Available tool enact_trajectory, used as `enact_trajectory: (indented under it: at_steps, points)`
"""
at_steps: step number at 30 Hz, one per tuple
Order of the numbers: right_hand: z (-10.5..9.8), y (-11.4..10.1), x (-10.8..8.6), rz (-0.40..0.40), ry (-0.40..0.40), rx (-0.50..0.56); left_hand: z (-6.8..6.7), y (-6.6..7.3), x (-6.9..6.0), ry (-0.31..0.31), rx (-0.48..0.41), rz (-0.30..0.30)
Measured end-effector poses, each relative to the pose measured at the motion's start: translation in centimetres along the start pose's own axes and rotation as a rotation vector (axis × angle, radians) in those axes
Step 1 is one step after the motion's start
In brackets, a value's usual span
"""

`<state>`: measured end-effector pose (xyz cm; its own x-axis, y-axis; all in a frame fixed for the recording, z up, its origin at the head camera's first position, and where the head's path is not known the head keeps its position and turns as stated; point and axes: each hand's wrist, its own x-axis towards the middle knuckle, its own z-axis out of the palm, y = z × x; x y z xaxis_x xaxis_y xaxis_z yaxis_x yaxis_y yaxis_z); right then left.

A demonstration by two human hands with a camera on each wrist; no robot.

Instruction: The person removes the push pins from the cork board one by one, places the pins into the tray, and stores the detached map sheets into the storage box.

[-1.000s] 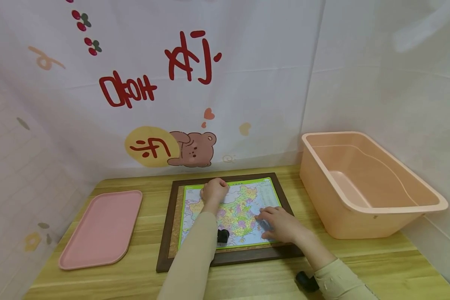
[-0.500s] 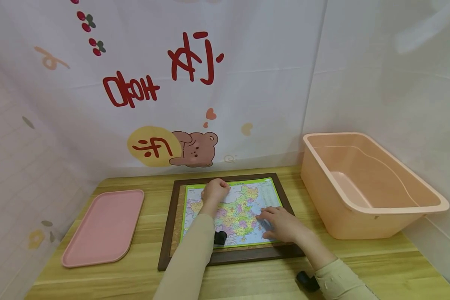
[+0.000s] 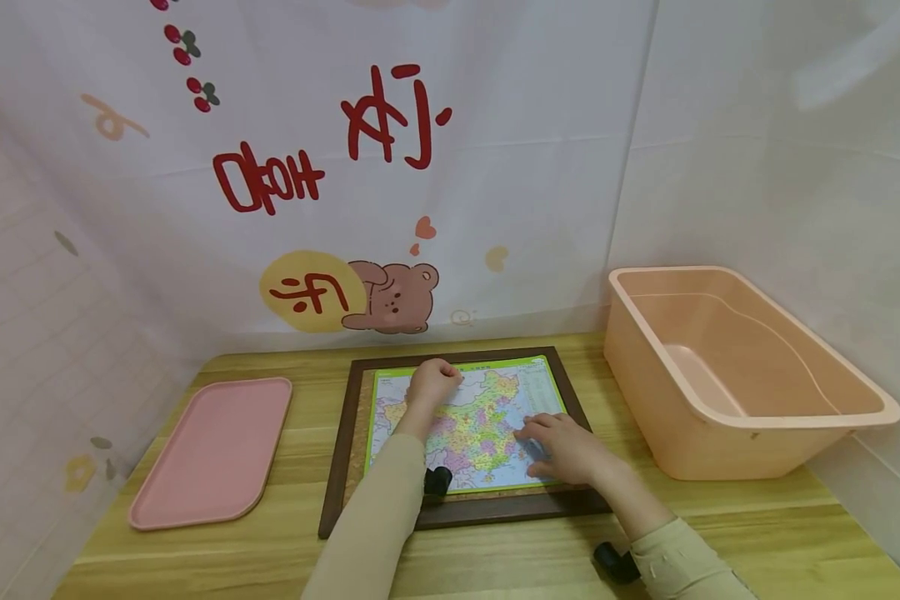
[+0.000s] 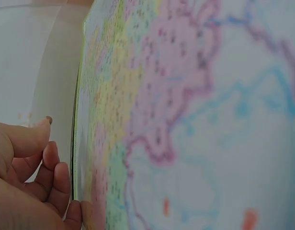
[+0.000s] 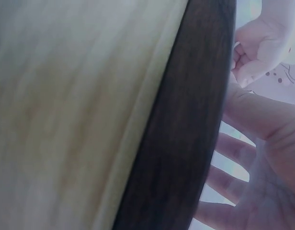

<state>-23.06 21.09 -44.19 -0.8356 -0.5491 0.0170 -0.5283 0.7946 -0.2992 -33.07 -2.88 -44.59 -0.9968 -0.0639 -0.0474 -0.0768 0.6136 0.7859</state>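
Brown-framed corkboard (image 3: 510, 507) on tabletop (image 3: 270, 567), map (image 3: 468, 429) on it. Right hand (image 3: 567, 450) spread on map's right side, gripping nothing, probably steadying it; left hand (image 3: 431, 387), curled near top edge, pinches tiny brown bit (image 4: 49, 120).

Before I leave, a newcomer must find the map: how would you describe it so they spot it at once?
On the wooden table, between the pink tray and the peach tub, is a dark brown frame. The map lies inside it, partly under the left hand and right hand. Unlike its plain neighbours, it is printed in many colours and edged in bright green.
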Motion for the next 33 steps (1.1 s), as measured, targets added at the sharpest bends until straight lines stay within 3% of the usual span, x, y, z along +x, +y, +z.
enact_trajectory:
  at_steps: [8, 33]
  points:
    - [0.0, 0.0, 0.0, -0.009, 0.004, -0.008, -0.3, 0.1, -0.6, -0.013, -0.041, 0.021]
    - [-0.1, -0.1, 0.0, -0.020, 0.006, -0.002, -1.9, 1.2, -3.3, -0.053, -0.163, 0.183]
